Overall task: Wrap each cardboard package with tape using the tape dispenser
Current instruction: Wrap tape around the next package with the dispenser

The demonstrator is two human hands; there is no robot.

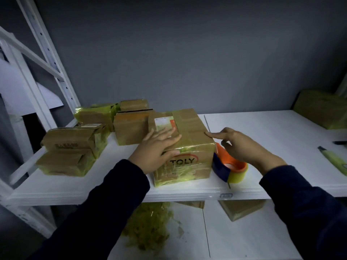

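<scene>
Left hand (pixel 159 147) flat, pressing TOLY box (pixel 189 124); right hand (pixel 247 149) grips tape dispenser (pixel 234 165), index on edge. Keep tape taut.

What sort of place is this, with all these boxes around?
Probably a small stockroom or parcel-packing corner. White metal shelving holds several brown cardboard packages wrapped in yellowish tape, and an orange tape dispenser with a yellow roll lies beside the brown TOLY-printed box.

Grey wall (pixel 187 53), white shelving (pixel 262 132)
</scene>
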